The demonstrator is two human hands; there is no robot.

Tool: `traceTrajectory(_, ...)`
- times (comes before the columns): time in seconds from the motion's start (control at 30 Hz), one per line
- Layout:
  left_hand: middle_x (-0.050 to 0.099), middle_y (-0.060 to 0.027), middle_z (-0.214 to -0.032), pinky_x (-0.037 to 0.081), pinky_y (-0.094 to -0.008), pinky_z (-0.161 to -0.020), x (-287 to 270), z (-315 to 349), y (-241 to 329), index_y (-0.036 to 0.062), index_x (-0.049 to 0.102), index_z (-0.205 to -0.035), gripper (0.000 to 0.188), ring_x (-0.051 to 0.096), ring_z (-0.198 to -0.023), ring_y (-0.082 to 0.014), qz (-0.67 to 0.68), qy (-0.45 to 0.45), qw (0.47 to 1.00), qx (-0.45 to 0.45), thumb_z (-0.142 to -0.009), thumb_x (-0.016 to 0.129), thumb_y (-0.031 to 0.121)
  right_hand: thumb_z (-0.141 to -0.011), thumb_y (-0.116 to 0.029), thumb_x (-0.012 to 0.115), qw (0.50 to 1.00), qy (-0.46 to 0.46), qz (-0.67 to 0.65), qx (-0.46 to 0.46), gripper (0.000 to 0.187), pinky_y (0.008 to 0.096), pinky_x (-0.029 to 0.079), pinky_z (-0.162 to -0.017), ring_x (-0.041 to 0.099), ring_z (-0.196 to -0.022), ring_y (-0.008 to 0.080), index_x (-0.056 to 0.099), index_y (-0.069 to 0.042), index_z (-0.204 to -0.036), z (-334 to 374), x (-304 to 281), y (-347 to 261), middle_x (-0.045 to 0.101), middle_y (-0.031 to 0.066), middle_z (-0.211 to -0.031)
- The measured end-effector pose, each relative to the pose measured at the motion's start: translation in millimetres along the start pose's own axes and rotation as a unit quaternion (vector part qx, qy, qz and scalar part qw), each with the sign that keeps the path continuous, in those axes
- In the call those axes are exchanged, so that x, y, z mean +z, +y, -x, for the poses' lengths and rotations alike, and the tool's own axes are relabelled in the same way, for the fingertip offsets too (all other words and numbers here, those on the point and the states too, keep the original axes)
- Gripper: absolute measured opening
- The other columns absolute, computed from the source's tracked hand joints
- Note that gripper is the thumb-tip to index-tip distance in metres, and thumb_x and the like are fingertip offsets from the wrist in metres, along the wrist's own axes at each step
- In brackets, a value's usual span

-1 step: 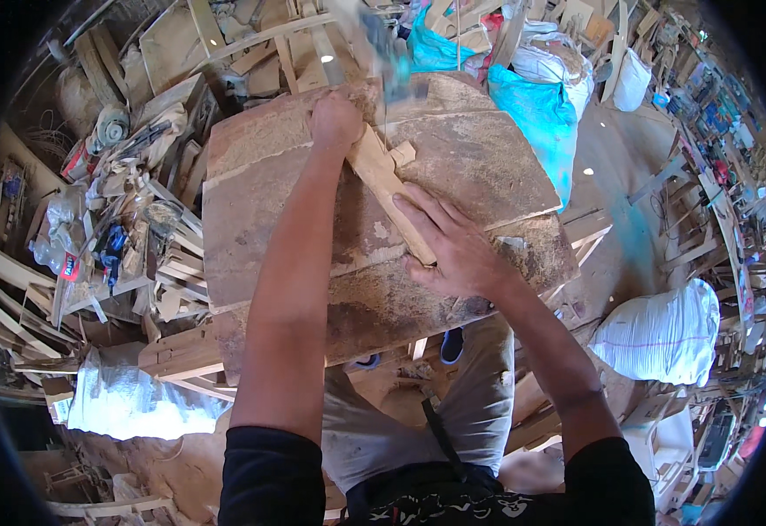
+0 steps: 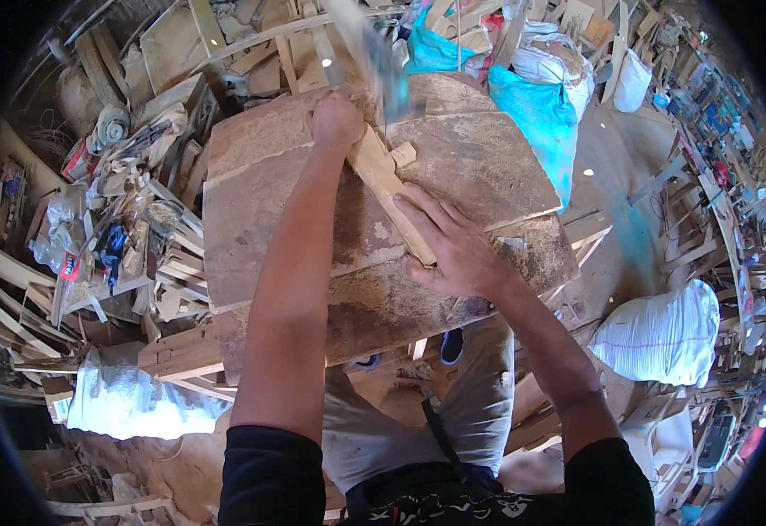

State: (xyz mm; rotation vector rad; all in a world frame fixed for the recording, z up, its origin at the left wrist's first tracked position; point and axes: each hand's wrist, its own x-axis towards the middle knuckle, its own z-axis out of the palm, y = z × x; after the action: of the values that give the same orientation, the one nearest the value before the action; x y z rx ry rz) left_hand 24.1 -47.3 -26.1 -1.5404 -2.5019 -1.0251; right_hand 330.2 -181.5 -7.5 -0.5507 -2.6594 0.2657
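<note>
Wooden strip (image 2: 389,193) lies aslant at the centre of the frame on a dusty brown tabletop (image 2: 265,206), running from upper left to lower right. Far left, a red-labelled plastic bottle (image 2: 69,266) sits beside a blue-and-black object (image 2: 113,248) in clutter. Upper centre, the left hand (image 2: 337,121) is curled at the strip's upper end; its fingertips are hidden, so I cannot tell whether they clamp it. Next comes a blurred machine part (image 2: 390,86), and below it a small offcut (image 2: 404,154) beside the strip's right edge. The right hand (image 2: 457,245) clasps the strip's lower end between thumb and fingers. Farther right are a turquoise sack (image 2: 536,114), upper right, and a bulging white sack (image 2: 659,333).
</note>
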Motion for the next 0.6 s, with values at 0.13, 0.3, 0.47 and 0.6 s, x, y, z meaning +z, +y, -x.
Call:
traceTrajectory(0.13, 0.072, -0.0226, -0.129, 0.041, -0.0591, -0.115, 4, -4, -4, 0.0074, 0.074, -0.126, 0.040, 0.065, -0.126, -0.0410, -0.037, 0.012, 0.999, -0.014, -0.090, 0.059, 0.017, -0.088, -0.032, 0.075, 1.000, 0.007, 0.005, -0.007, 0.087, 0.0525, 0.037, -0.122, 0.046, -0.142, 0.0435, 0.035, -0.009, -0.163, -3, 2, -1, 0.039, 0.0206, -0.162)
traceTrajectory(0.3, 0.072, -0.0256, -0.126, 0.046, -0.0563, -0.111, -3, -6, 7, -0.0015, 0.073, -0.120, 0.038, 0.067, -0.124, -0.0418, -0.039, -0.034, 0.998, -0.025, -0.092, 0.057, 0.018, -0.088, -0.032, 0.075, 1.000, 0.007, 0.011, 0.001, 0.088, 0.0520, 0.038, -0.122, 0.047, -0.142, 0.0428, 0.035, -0.008, -0.163, -2, 4, 2, 0.039, 0.0209, -0.162)
traceTrajectory(0.47, 0.071, -0.0249, -0.128, 0.043, -0.0591, -0.112, -2, -10, -2, 0.0002, 0.074, -0.119, 0.036, 0.066, -0.125, -0.0419, -0.010, -0.016, 1.000, -0.023, -0.090, 0.057, 0.015, -0.089, -0.033, 0.075, 1.000, -0.007, 0.009, 0.003, 0.088, 0.0511, 0.039, -0.121, 0.046, -0.143, 0.0421, 0.034, -0.007, -0.163, -7, 5, -1, 0.036, 0.0209, -0.164)
traceTrajectory(0.6, 0.072, -0.0241, -0.128, 0.043, -0.0593, -0.111, -5, -6, 9, 0.0019, 0.074, -0.118, 0.036, 0.065, -0.126, -0.0419, -0.009, -0.022, 0.999, -0.024, -0.089, 0.058, 0.015, -0.089, -0.033, 0.074, 1.000, 0.003, 0.020, 0.007, 0.087, 0.0503, 0.040, -0.121, 0.046, -0.143, 0.0417, 0.035, -0.007, -0.162, -6, 6, 1, 0.035, 0.0207, -0.164)
